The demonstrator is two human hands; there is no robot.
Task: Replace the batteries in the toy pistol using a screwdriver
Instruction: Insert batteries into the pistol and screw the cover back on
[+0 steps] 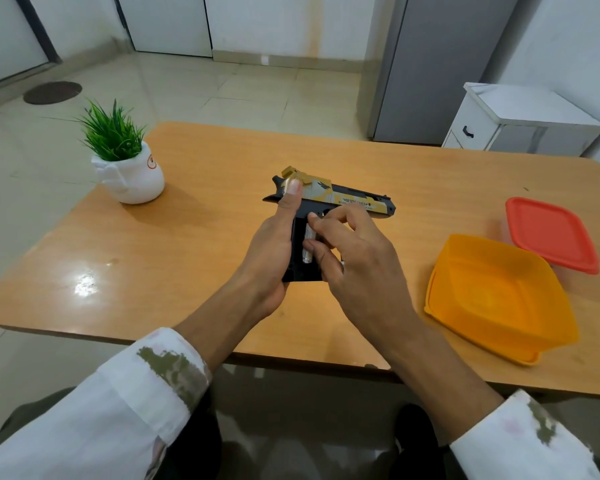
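Head view: the black-and-gold plastic toy pistol (350,199) carries dark lettering on its gold slide that appears to read "DESERT EAGLE", with a black winged emblem beside it; a smaller line beneath is too small to read. Its frame and grip are black, and the side of the grip is open, showing a silver-white cylindrical battery (308,245) lying lengthwise inside. The long axis runs left to right with the muzzle to the right and the grip pointing near, toward the person. It is held over the middle of the orange-brown wooden table (194,237).

The left hand (271,251) grips the handle, thumb laid up on the rear of the slide. The right hand (357,265) pinches the battery between thumb and forefinger.

A white ceramic plant pot (132,174) at far left bears a red round mark, unreadable.
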